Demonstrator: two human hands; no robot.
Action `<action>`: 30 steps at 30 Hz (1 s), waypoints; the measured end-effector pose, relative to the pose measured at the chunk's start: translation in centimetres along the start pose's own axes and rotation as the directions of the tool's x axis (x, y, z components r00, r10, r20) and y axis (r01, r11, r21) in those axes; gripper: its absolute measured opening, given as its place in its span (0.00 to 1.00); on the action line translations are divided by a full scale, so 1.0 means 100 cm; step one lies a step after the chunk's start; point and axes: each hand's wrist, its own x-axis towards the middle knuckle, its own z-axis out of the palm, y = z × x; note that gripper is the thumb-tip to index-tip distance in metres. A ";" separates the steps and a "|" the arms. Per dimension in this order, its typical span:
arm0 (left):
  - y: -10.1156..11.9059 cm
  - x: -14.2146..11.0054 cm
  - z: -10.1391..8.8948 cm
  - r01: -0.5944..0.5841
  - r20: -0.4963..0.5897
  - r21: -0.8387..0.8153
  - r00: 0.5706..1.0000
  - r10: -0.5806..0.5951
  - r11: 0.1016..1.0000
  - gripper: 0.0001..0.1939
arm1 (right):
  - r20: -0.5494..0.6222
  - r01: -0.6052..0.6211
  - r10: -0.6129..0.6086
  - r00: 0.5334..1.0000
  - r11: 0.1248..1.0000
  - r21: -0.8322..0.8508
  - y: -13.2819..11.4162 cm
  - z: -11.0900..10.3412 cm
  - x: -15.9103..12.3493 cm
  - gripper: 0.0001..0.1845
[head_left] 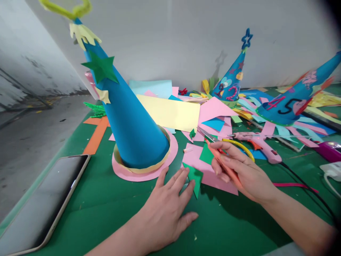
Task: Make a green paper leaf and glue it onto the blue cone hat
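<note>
A pair of bare hands works over a green surface (93, 220) strewn with cut paper. The left hand (162, 209) lies palm down, fingers spread wide, its fingertips at an angular green scrap (195, 177) that reaches onto a pink sheet (213, 177). The right hand (247, 174) grips coral-handled scissors (230, 170), the blades seemingly together and aimed toward the far edge.

To their left, a tall blue cone hat (133, 131) stands on its pink brim, between the surface's left edge and its middle; a phone (50, 202) lies along that left edge. Two decorated cones, one with a blue star (230, 81) and one marked with a "5" (301, 92), stand toward the far edge and its right corner.

The pink glue gun (259, 142) poses the likeliest hazard: its nozzle points at the right hand's fingers, and if hot, it could burn a knuckle that swings back. Its black cord, trailing toward the right edge, could snag a forearm and drag it. The small scrap, lightly covered, could slide under a blade and tear, and a leftward elbow could topple the hat.
</note>
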 end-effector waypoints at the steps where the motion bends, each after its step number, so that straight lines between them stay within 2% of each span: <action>1: 0.000 0.000 0.000 -0.003 -0.002 0.005 1.000 0.003 1.000 0.27 | 0.001 -0.014 0.014 1.000 0.999 0.029 0.000 0.000 0.000 0.13; 7: -0.001 0.003 0.000 -0.030 0.011 -0.005 0.999 0.031 1.000 0.27 | 0.034 -0.032 0.027 0.999 0.990 0.139 0.002 -0.004 0.005 0.12; 11: 0.000 0.002 0.002 -0.032 0.025 0.004 0.999 0.032 0.999 0.28 | 0.081 -0.023 0.007 0.997 0.979 0.203 0.002 -0.007 0.007 0.18; 13: 0.002 0.001 0.002 -0.027 0.040 0.001 0.999 0.027 1.000 0.29 | 0.065 -0.007 -0.003 0.998 0.986 0.164 0.003 -0.007 0.008 0.19; 15: 0.004 0.000 0.001 -0.025 0.059 0.001 0.998 0.025 1.000 0.30 | -0.007 0.034 -0.034 0.999 0.997 0.071 0.005 -0.007 0.008 0.20; 18: 0.006 0.000 0.000 -0.030 0.069 0.011 0.997 0.029 0.999 0.31 | -0.156 0.109 -0.112 0.981 0.994 -0.029 0.011 -0.005 0.011 0.10; 20: 0.007 0.000 -0.001 -0.033 0.069 0.022 0.997 0.031 0.999 0.31 | -0.209 0.119 -0.128 0.969 0.991 -0.055 0.014 -0.003 0.013 0.09; 23: 0.007 0.000 0.000 -0.039 0.068 0.041 0.997 0.037 0.998 0.31 | -0.235 0.120 -0.145 0.961 0.986 -0.115 0.020 -0.002 0.017 0.13; 30: 0.006 0.002 0.002 -0.036 0.059 0.047 0.998 0.033 0.998 0.28 | -0.211 0.125 -0.159 0.964 0.978 -0.164 0.026 0.002 0.018 0.10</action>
